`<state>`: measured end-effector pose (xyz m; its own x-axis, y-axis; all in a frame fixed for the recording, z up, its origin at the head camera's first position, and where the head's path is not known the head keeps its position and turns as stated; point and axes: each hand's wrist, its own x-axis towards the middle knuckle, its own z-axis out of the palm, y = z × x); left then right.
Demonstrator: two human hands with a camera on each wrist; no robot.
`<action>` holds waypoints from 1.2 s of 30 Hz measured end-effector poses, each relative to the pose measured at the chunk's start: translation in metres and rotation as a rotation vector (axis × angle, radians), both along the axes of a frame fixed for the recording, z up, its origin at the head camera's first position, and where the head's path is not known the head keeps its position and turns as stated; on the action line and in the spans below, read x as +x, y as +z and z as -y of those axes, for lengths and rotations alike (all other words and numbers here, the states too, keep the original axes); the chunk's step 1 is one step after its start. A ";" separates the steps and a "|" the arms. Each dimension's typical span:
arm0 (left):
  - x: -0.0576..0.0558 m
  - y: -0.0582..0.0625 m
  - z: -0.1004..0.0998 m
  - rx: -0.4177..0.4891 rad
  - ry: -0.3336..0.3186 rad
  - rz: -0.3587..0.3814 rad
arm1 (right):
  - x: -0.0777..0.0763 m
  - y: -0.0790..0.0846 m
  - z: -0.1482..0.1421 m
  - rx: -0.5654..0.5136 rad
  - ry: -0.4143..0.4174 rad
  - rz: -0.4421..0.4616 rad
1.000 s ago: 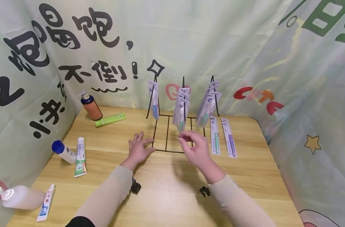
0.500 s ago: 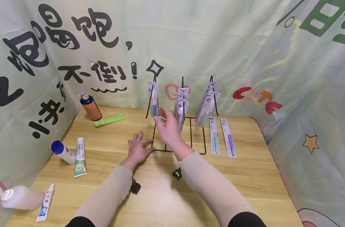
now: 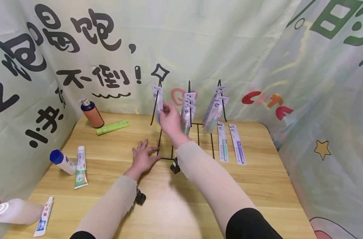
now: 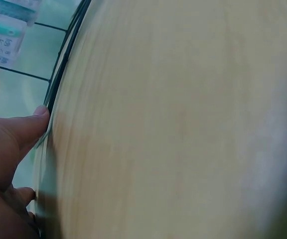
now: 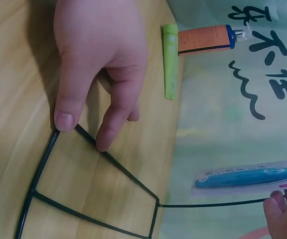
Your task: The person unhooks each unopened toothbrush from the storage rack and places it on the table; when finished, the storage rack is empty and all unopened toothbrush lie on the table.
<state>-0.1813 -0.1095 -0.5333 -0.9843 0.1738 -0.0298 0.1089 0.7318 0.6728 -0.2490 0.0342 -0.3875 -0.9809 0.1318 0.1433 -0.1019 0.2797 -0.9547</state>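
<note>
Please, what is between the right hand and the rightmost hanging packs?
The middle toothbrush packs hang between the right hand and the rightmost packs in the head view.

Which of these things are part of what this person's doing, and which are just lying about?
Seemingly part of the job:
black wire rack
left hand, touching the rack
right hand, at the blue toothbrush pack
other hanging toothbrush packs
green toothbrush pack and purple toothbrush pack on the table, probably

Apparently just lying about:
lime-green tube
orange-and-blue bottle
blue-capped bottle
green-and-white tube
pale bottle
white-and-blue tube
</note>
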 end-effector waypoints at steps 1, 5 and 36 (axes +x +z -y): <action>0.000 0.000 0.000 -0.001 -0.002 -0.001 | -0.001 0.000 0.001 0.016 -0.011 0.004; 0.000 0.001 0.000 -0.007 -0.006 -0.008 | -0.002 0.001 0.002 0.053 -0.037 0.007; 0.004 0.000 -0.002 -0.006 0.011 -0.011 | 0.098 -0.010 -0.034 0.023 0.010 -0.243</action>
<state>-0.1772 -0.1076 -0.5332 -0.9864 0.1628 -0.0201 0.1081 0.7372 0.6670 -0.1508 0.0683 -0.3972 -0.9183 0.1160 0.3784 -0.3311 0.2988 -0.8951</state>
